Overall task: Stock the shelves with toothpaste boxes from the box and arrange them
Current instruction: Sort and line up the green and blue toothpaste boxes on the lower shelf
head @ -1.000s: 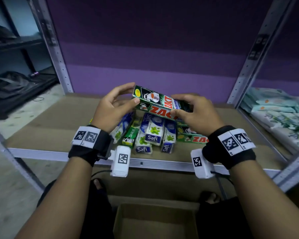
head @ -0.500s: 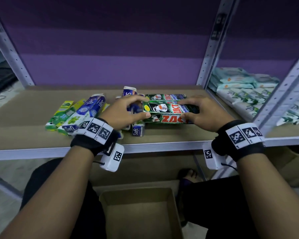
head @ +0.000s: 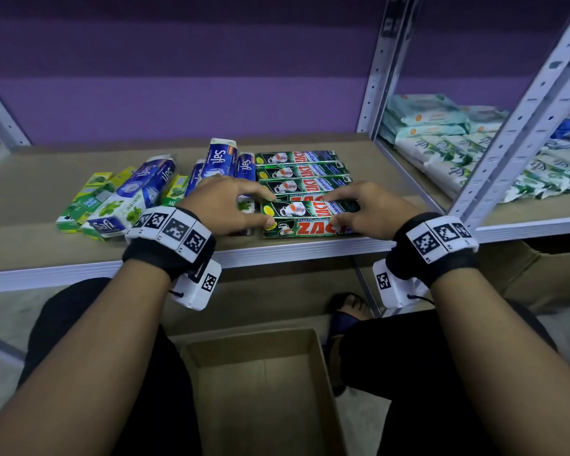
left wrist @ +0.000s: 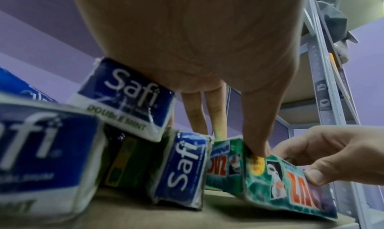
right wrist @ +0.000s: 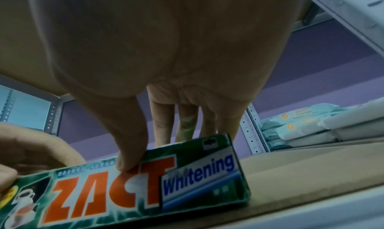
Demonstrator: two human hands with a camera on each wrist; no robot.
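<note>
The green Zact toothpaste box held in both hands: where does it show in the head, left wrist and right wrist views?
Head: green Zact toothpaste box lies at the shelf's front edge, centre, between left hand and right hand.
Left wrist: lower right, thumb on its yellow dot.
Right wrist: bottom centre, thumb on the orange lettering.
Shared landmark: grey perforated shelf upright.

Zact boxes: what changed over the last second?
Both hands, left hand and right hand, brought the Zact boxes down from mid-air onto the shelf, in front of the Zact row. Both kept their grip. Safi boxes stayed put.
</note>
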